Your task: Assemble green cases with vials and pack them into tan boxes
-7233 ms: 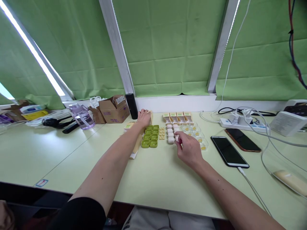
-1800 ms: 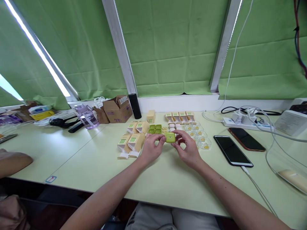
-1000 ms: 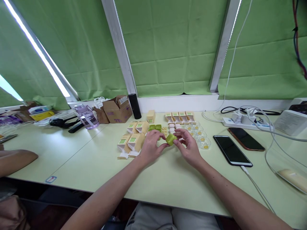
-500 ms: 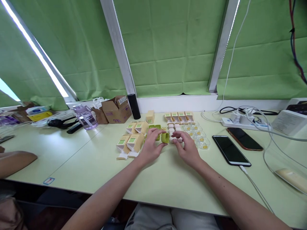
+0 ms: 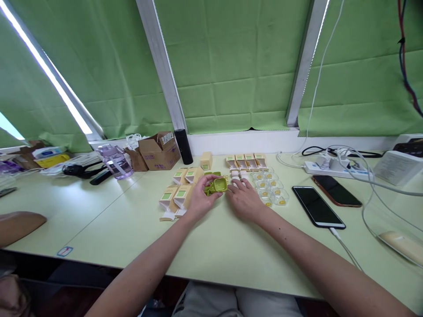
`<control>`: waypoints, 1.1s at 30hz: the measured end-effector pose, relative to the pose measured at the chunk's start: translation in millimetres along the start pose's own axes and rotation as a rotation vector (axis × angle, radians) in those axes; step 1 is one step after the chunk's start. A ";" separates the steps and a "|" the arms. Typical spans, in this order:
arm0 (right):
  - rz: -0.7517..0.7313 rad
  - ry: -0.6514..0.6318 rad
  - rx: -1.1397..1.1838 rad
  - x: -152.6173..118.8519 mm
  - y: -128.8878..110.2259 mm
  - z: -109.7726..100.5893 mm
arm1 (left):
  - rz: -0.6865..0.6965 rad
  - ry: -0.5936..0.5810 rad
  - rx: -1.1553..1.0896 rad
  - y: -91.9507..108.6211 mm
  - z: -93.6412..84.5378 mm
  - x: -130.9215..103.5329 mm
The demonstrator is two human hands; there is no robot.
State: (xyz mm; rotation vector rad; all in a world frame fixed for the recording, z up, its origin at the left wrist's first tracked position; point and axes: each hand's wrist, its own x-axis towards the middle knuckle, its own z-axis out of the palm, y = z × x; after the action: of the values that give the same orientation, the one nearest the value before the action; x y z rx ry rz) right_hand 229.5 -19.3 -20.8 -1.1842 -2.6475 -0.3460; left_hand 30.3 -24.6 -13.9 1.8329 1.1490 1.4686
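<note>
My left hand (image 5: 204, 193) is closed around a small olive-green cup-like container (image 5: 218, 185), its open side turned toward me. More green containers (image 5: 216, 174) lie just behind it, partly hidden. My right hand (image 5: 245, 199) reaches palm down over a group of small white pieces (image 5: 235, 173), fingers stretched forward and apart. Its fingertips are near or touching the pieces, which they partly cover. Right of that hand lie clear plastic domed packs (image 5: 271, 185) with yellow centres. Cream cartons (image 5: 183, 193) with green squares and open flaps stand left of my left hand.
Behind are a row of cream cartons (image 5: 247, 162) and a single carton (image 5: 206, 160). Two phones (image 5: 319, 206) (image 5: 336, 190), cables and a power strip (image 5: 343, 169) lie right. A cardboard box (image 5: 159, 152), black cylinder (image 5: 183, 146) and purple bottle (image 5: 115, 161) stand left. Another person's arm (image 5: 20, 226) rests far left.
My left hand has tilted the green container so its inside shows and moved it slightly left. My right hand has turned palm down and reached forward over the white pieces.
</note>
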 end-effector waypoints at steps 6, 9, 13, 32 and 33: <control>-0.003 -0.039 -0.027 9.7 -1.0 2.8 | 0.019 0.011 -0.004 0.5 0.1 -0.5; -0.017 0.028 -0.046 6.8 -0.4 2.6 | 0.029 0.025 0.013 -1.3 -0.4 -0.3; -0.025 0.174 -0.012 -4.8 -0.5 -1.0 | 0.030 0.027 0.006 -3.0 0.2 -0.2; 0.358 0.594 1.321 -27.2 -11.0 -13.5 | 0.016 -0.035 0.040 1.8 5.6 -5.0; 0.403 0.591 1.399 -26.6 -8.5 -13.3 | 0.018 -0.048 0.046 1.7 6.0 -5.6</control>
State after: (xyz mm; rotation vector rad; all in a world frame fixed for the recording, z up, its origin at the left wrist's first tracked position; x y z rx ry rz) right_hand 241.8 -47.4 -17.1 -0.8084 -1.4150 0.9230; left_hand 36.2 -29.6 -17.1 1.9038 1.1551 1.4113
